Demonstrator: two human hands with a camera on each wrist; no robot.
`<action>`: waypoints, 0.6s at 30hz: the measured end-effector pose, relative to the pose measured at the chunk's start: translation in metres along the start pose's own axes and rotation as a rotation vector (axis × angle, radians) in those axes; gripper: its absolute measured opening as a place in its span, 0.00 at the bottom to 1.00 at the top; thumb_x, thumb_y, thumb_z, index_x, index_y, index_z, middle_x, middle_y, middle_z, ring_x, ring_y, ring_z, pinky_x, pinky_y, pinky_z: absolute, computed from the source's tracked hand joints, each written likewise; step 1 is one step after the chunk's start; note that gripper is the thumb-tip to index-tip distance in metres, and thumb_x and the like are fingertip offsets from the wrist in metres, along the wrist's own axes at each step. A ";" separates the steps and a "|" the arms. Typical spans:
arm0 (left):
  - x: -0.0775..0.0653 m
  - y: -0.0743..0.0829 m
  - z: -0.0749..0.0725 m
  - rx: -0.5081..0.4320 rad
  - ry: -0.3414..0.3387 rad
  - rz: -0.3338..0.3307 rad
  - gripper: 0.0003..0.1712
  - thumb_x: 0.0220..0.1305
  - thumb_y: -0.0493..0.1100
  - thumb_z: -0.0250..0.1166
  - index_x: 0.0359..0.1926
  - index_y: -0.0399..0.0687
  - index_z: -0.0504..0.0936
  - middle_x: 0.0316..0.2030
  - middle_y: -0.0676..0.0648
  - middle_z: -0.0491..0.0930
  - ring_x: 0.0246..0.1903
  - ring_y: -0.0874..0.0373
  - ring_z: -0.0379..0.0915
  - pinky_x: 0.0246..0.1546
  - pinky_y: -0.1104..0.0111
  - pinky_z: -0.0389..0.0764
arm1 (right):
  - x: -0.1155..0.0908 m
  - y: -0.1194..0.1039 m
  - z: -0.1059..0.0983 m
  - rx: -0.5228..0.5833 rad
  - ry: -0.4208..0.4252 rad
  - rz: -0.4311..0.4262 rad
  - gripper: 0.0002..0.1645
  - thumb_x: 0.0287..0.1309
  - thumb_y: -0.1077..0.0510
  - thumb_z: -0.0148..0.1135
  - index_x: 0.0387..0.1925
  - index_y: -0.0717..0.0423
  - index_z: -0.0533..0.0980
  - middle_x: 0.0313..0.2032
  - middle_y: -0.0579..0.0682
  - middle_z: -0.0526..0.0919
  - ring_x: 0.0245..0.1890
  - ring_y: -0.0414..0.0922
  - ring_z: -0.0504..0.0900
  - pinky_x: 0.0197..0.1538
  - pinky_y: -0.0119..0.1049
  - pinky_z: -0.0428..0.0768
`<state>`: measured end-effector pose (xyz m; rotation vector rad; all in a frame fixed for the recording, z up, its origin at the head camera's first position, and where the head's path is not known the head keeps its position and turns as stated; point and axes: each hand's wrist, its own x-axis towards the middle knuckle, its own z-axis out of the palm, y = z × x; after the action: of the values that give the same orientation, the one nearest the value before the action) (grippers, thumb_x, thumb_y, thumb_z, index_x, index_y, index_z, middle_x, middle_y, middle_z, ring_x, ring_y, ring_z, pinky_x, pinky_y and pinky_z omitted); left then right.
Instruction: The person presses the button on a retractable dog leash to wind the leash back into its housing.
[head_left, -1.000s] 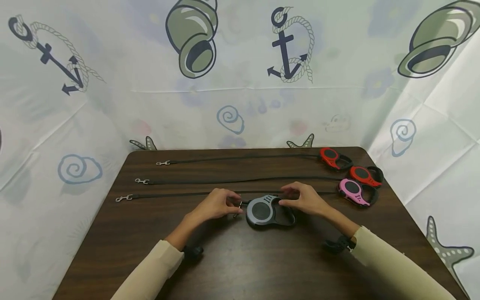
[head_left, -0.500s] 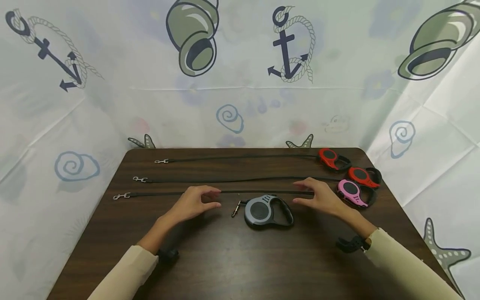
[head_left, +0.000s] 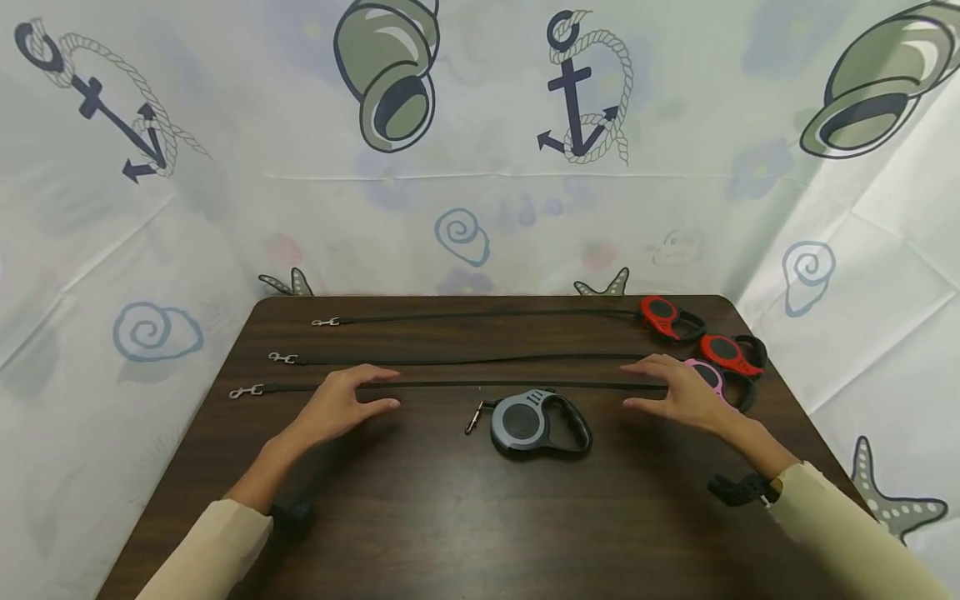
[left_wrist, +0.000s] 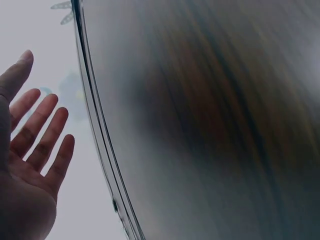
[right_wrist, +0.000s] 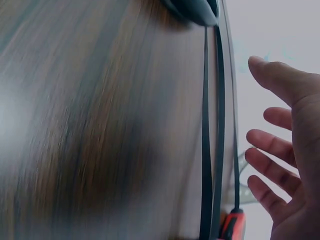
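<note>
A grey and black retractable dog leash lies on the table between my hands, its metal clip folded close at its left end. Left of it hovers my left hand, empty, fingers spread and extended. On the other side my right hand is held with loose, parted fingers and nothing in them; in the head view it covers part of a pink leash. The left wrist view has my left hand at its left edge. At the right edge of the right wrist view, my right hand shows relaxed fingers.
Two red leashes and the pink one sit at the right, their black straps stretched leftwards in rows to metal clips. The brown table meets a patterned white cloth at its back edge.
My left hand has let go of the grey leash's clip and moved left. My right hand has drawn away from its handle to the right. The grey leash stays put.
</note>
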<state>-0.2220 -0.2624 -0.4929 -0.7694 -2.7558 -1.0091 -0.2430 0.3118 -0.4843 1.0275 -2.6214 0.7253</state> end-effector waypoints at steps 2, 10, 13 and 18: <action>-0.004 -0.006 -0.006 0.012 0.013 0.006 0.29 0.62 0.46 0.80 0.61 0.42 0.86 0.58 0.44 0.86 0.60 0.42 0.82 0.59 0.43 0.79 | -0.004 0.005 -0.004 -0.029 0.013 -0.009 0.35 0.46 0.57 0.86 0.57 0.61 0.84 0.50 0.55 0.88 0.50 0.54 0.87 0.48 0.54 0.84; -0.024 -0.030 -0.029 0.086 0.075 0.047 0.29 0.59 0.44 0.81 0.60 0.41 0.86 0.57 0.44 0.87 0.58 0.42 0.83 0.55 0.45 0.81 | -0.025 0.018 -0.020 -0.112 0.049 0.038 0.36 0.45 0.56 0.87 0.57 0.59 0.85 0.49 0.54 0.88 0.45 0.53 0.86 0.42 0.52 0.84; -0.031 -0.038 -0.037 0.118 0.102 0.057 0.30 0.57 0.43 0.83 0.60 0.43 0.86 0.56 0.45 0.88 0.57 0.44 0.84 0.54 0.49 0.81 | -0.031 0.023 -0.026 -0.139 0.064 0.043 0.36 0.43 0.55 0.87 0.57 0.57 0.85 0.47 0.51 0.88 0.43 0.50 0.86 0.44 0.45 0.82; -0.039 -0.046 -0.051 0.145 0.138 0.034 0.31 0.55 0.43 0.84 0.60 0.43 0.86 0.55 0.44 0.88 0.56 0.42 0.84 0.52 0.50 0.81 | -0.040 0.029 -0.033 -0.163 0.094 0.020 0.37 0.37 0.55 0.89 0.55 0.56 0.86 0.45 0.51 0.88 0.43 0.49 0.86 0.48 0.29 0.78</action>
<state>-0.2147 -0.3406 -0.4905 -0.6946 -2.6538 -0.8133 -0.2321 0.3702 -0.4819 0.9009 -2.5640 0.5398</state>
